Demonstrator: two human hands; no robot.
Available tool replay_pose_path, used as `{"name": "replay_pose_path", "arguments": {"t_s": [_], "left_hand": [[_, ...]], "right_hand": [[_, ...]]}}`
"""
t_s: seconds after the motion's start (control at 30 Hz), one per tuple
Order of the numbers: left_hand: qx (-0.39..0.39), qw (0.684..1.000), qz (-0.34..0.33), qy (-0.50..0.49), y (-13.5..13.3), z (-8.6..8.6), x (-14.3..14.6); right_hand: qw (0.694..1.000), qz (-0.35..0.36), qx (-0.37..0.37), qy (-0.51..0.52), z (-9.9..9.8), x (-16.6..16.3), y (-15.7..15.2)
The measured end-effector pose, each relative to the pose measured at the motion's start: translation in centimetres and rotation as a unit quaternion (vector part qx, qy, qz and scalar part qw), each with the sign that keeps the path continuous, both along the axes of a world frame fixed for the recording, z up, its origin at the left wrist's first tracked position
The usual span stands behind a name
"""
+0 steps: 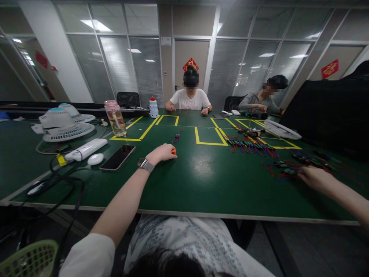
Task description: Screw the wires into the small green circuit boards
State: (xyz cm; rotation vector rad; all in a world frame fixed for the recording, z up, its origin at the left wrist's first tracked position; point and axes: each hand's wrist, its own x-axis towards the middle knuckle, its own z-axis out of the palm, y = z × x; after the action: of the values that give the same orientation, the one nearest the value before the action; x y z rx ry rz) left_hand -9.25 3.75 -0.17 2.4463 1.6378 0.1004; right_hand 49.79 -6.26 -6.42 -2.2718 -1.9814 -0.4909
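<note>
My left hand [163, 153], with a watch on its wrist, is closed near the middle of the green table [184, 184]. A small orange thing [173, 151] pokes out at its fingers; the rest is hidden. Just beyond lies a small circuit board with red and blue wires [177, 137]. On the right, my right hand [315, 179] is closed, its fingertips at the edge of a wired circuit board [290, 171] in a loose pile. Farther back, several more wired boards [250, 143] lie in a row.
A phone [118, 157], a white earbud case [95, 159], a white power strip [88, 149] and black cables [65, 177] lie left. A bottle [115, 119] and white fans [69, 127] stand behind. Yellow tape [211, 144] marks the table. Two people sit opposite; a black-covered bulk [331, 115] stands right.
</note>
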Motion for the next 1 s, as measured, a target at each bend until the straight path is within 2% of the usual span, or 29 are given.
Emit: {"name": "replay_pose_path", "arguments": {"t_s": [0.1,0.2,0.4,0.6,0.73,1.0], "left_hand": [[0.0,1.0,-0.001,0.001,0.0,0.0,0.0],[-0.002,1.0,-0.002,0.0,0.0,0.1,0.0],[0.0,1.0,0.0,0.001,0.0,0.0,0.0],[0.002,1.0,-0.002,0.003,0.0,0.0,0.0],[0.001,1.0,-0.005,0.002,0.1,-0.1,0.0],[0.001,1.0,-0.006,0.001,0.1,-0.1,-0.1]], "right_hand": [[0.998,0.05,-0.023,-0.02,-0.5,0.0,-0.8],[0.99,0.117,0.037,-0.069,-1.2,-0.1,-1.9],[0.978,0.164,0.085,-0.092,-1.4,-0.6,-3.3],[0.98,0.134,0.125,-0.082,-2.5,0.0,-3.6],[0.983,0.107,0.145,-0.036,-3.4,0.2,-4.1],[0.99,0.068,0.116,0.044,-3.0,0.7,-4.6]]}}
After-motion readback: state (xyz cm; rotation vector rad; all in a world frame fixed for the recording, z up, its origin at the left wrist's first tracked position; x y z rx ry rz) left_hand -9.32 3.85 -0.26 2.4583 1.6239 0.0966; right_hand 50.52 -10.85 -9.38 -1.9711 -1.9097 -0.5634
